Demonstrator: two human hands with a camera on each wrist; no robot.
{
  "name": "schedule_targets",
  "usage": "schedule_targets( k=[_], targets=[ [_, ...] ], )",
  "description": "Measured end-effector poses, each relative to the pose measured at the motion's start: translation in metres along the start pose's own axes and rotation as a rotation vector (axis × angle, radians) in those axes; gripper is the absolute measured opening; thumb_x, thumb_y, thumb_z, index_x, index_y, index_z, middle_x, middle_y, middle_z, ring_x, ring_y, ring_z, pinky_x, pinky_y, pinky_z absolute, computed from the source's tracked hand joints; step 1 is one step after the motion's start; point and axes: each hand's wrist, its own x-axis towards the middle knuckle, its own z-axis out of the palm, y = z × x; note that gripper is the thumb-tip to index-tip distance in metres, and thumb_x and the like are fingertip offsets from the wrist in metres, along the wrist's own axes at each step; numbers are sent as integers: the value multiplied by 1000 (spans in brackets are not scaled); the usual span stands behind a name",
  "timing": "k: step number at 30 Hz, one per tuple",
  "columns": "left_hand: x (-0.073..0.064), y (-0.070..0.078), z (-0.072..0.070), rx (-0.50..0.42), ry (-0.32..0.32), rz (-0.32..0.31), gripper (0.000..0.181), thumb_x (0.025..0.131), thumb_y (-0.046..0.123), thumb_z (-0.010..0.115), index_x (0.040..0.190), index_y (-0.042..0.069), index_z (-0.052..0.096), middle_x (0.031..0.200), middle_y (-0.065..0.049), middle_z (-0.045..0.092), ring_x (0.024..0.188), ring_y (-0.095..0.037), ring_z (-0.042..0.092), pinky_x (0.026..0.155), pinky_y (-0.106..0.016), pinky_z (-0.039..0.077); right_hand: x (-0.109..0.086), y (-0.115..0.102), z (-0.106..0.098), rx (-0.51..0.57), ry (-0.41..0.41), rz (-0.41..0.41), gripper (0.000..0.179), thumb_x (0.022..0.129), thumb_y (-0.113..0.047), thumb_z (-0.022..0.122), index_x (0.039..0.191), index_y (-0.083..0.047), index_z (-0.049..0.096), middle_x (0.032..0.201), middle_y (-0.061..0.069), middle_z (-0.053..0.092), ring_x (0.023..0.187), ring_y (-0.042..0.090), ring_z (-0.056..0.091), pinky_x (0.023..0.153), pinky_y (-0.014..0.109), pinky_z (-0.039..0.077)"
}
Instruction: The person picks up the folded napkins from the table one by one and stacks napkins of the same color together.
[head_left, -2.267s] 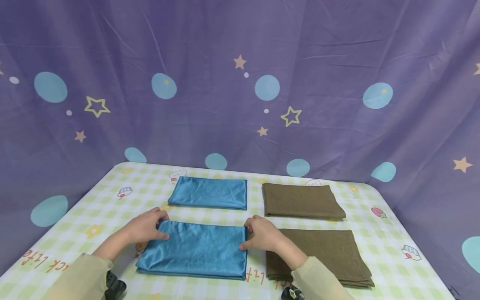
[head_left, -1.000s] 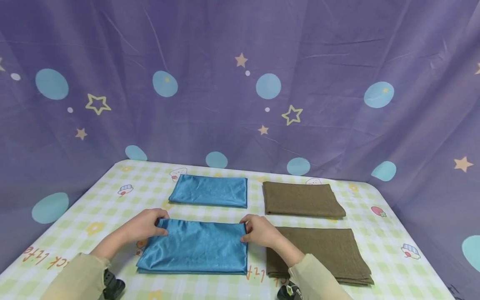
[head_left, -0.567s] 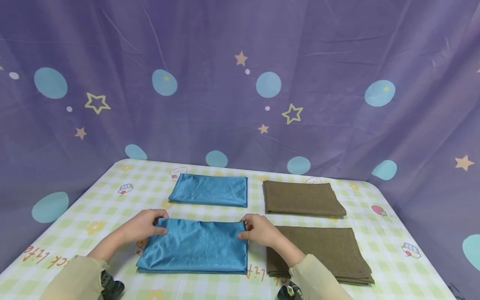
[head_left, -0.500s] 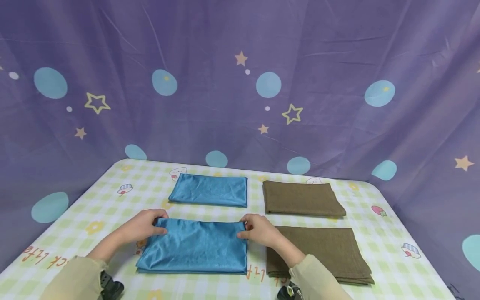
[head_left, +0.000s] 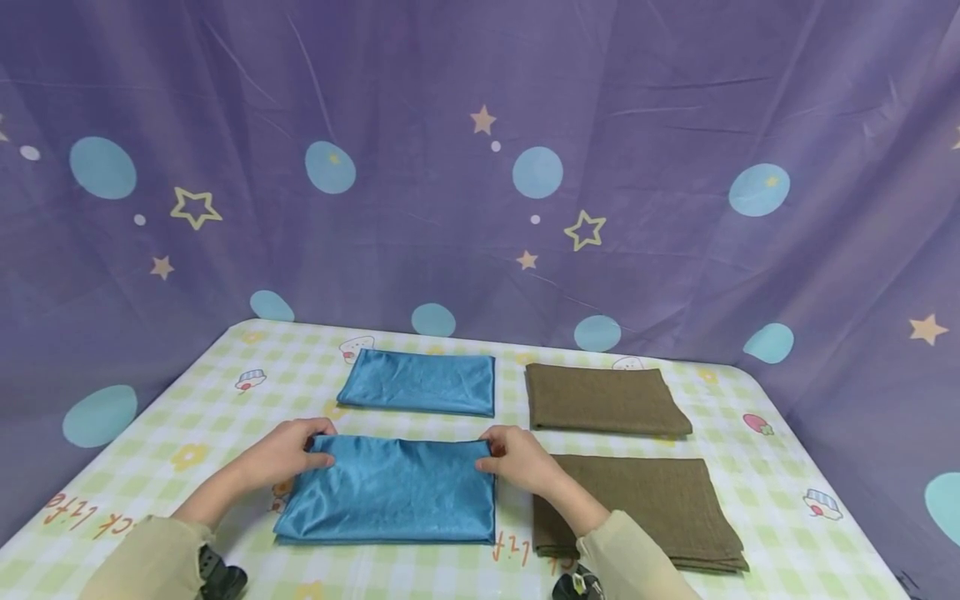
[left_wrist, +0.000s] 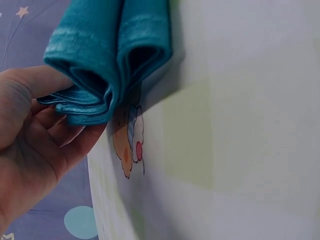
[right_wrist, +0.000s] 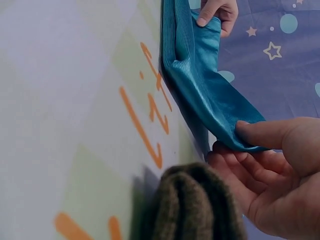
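A shiny blue folded cloth (head_left: pixel 397 492) lies at the front left of the table, several layers thick. My left hand (head_left: pixel 285 454) pinches its far left corner, thumb on top and fingers beneath, as the left wrist view shows with the layered folds of the blue cloth (left_wrist: pixel 100 65). At the far right corner, my right hand (head_left: pixel 521 458) pinches the same cloth. In the right wrist view the right hand (right_wrist: pixel 275 170) has its thumb over the edge and fingers below, and that far edge is raised off the table.
Behind it lies a second blue folded cloth (head_left: pixel 420 383). Two brown folded cloths sit at the right: a rear brown cloth (head_left: pixel 603 400) and a front brown cloth (head_left: pixel 645 508), close beside my right wrist. A checked tablecloth (head_left: pixel 780 475) covers the table; a purple curtain (head_left: pixel 637 275) hangs behind.
Both hands keep to the far corners of the front blue cloth. My right hand has shifted slightly, and the cloth's far edge has risen a little. The other cloths have not moved.
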Motion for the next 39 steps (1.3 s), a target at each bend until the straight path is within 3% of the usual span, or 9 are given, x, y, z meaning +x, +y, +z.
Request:
schedule_targets(
  k=[7,21,31,39],
  targets=[
    [-2,2,0,-22,35,-1,15,80,16,68,89,13,57,77,2,53,68,-14,43,61,-26,36,1,0,0,25,22,-11,19,79,-14,69,95,-6,64,79,2,60,68,10,55,56,23,44],
    [-3,3,1,-75,69,-15,17,81,16,67,93,13,57,88,-1,57,75,-15,47,65,-29,40,1,-1,-1,222,31,44,25,81,-9,66,104,-5,59,80,6,56,60,12,58,49,27,50],
    [-8,1,5,-105,89,-55,15,81,17,67,91,14,57,91,1,60,83,-14,52,70,-31,44,1,-3,1,257,34,43,24,82,-7,65,105,-2,59,81,7,54,61,12,57,49,26,51],
    [-2,3,4,-95,162,-42,16,81,19,67,95,15,59,100,-3,62,93,-22,55,77,-39,47,1,-5,-7,240,75,23,26,81,-6,65,107,0,59,81,8,54,61,14,58,49,27,50]
  ],
)
